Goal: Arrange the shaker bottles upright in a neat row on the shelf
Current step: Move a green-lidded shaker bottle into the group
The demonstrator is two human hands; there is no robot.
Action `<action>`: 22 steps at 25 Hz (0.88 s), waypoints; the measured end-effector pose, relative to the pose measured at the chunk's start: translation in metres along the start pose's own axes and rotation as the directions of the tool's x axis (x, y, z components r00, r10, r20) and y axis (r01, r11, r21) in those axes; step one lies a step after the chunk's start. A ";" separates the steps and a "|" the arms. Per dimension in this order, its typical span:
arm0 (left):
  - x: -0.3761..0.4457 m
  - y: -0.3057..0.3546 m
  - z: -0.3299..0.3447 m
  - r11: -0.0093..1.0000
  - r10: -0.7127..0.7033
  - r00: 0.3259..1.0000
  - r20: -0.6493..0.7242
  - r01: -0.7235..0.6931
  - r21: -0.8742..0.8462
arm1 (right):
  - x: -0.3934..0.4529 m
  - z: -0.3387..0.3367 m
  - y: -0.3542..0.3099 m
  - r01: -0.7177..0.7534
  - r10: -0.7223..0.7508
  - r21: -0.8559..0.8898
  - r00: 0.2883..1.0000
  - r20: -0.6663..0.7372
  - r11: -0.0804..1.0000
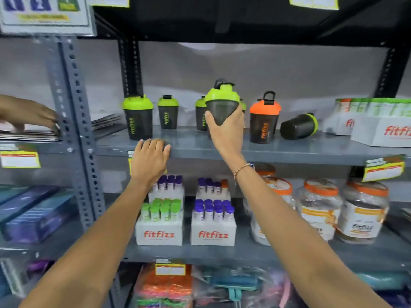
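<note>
Left hand point(150, 160) flat on shelf point(289, 150) edge, fingers spread, holding nothing. Right hand point(226, 127) wrapped round green-lid shaker point(221, 103), upright, lifted mid-frame. Behind: orange-lid shaker point(264, 121) standing, another shaker point(299, 126) on its side center-right

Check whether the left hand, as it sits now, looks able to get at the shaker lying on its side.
Probably not directly. The left hand rests on the shelf edge at the far left, and the right hand holding a green-lidded shaker plus the orange-lidded shaker stand between it and the tipped shaker.
</note>
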State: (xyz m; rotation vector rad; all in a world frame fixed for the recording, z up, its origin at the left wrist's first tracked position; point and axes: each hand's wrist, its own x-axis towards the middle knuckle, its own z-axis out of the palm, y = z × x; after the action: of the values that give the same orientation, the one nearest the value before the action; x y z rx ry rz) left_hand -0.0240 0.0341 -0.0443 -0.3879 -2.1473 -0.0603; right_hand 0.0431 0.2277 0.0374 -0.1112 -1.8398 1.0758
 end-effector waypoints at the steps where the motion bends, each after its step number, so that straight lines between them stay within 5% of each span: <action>1: 0.000 -0.011 0.000 1.000 0.021 1.000 0.004 -0.021 -0.013 | -0.001 0.015 -0.001 -0.030 0.031 -0.025 0.999 0.017 0.999; 14: -0.002 -0.083 0.021 0.985 0.085 0.986 -0.144 -0.104 -0.135 | 0.011 0.110 -0.008 -0.178 0.196 -0.093 0.946 0.257 0.980; 22: -0.010 -0.078 0.035 0.973 0.024 0.977 -0.211 -0.071 -0.221 | 0.022 0.101 0.001 -0.440 0.351 0.079 0.799 0.488 0.894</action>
State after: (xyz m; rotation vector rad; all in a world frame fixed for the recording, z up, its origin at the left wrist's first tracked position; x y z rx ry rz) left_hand -0.0693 -0.0358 -0.0644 -0.5422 -1.9288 -0.3093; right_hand -0.0467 0.1759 0.0368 -0.1433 -2.1828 1.6878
